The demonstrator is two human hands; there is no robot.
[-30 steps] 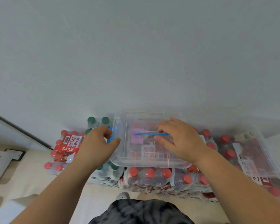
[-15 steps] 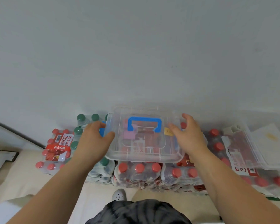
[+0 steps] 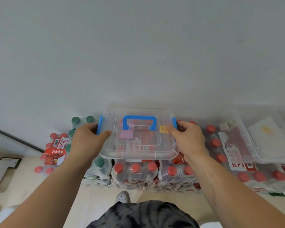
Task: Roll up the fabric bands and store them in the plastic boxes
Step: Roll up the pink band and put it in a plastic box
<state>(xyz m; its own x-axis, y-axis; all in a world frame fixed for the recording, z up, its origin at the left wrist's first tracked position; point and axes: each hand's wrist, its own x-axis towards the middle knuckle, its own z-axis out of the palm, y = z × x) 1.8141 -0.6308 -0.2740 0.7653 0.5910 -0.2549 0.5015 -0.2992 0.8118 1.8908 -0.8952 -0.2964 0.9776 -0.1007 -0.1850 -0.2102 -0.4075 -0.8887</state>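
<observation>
A clear plastic box (image 3: pixel 138 153) with a blue handle (image 3: pixel 139 121) lying flat on its lid rests on packs of bottled water by the wall. A pink item and a yellow sticker (image 3: pixel 164 129) show through the lid. My left hand (image 3: pixel 87 142) grips the box's left side at its blue latch (image 3: pixel 99 126), thumb on the lid. My right hand (image 3: pixel 187 140) grips the right side at the other blue latch (image 3: pixel 174 122). No loose fabric band shows.
Shrink-wrapped packs of red-capped bottles (image 3: pixel 135 171) and green-capped bottles (image 3: pixel 82 120) line the grey wall. A second clear box (image 3: pixel 243 143) with white sheets on it lies at the right. My shoe (image 3: pixel 123 196) stands on the beige floor.
My right hand let go of the blue handle, which dropped flat on the lid, and moved to the box's right side. Both hands now hold the box by its sides.
</observation>
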